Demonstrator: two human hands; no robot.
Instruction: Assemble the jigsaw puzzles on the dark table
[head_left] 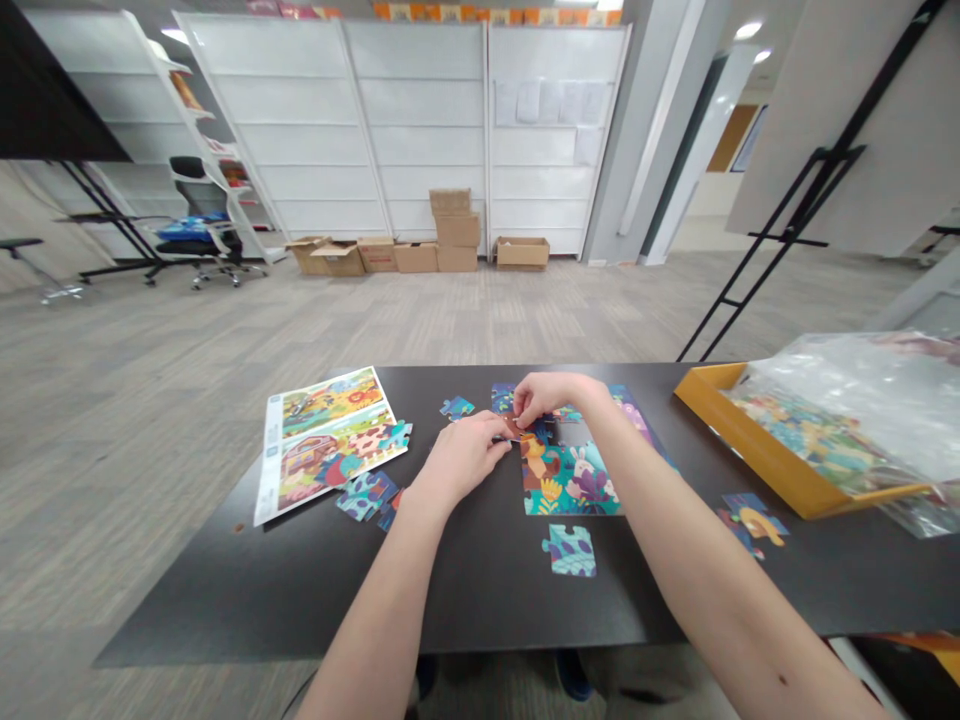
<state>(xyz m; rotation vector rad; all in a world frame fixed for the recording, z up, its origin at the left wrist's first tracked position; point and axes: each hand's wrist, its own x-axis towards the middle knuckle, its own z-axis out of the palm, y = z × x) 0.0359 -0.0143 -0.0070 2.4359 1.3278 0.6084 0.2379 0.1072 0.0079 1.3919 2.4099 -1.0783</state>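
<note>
A partly assembled jigsaw puzzle (551, 495) lies on the black table, showing a rabbit, a brown animal and flowers. At its left edge, my left hand (466, 452) has its fingers closed on a brownish puzzle piece (511, 427). My right hand (553, 392) reaches in from the right, thumb and fingers pinched at the same piece. Fingers cover most of that piece, so I cannot tell whether it is locked in. A dark gap shows in the puzzle beneath my right wrist. One loose teal piece (570, 551) lies just below the puzzle.
Left on the table (300, 600) lies a picture sheet (330, 425) with several loose pieces (366, 497) at its lower edge. Another piece (457, 407) lies beyond my left hand. At right stand a yellow box (780, 460) with plastic bags and more loose pieces (752, 520).
</note>
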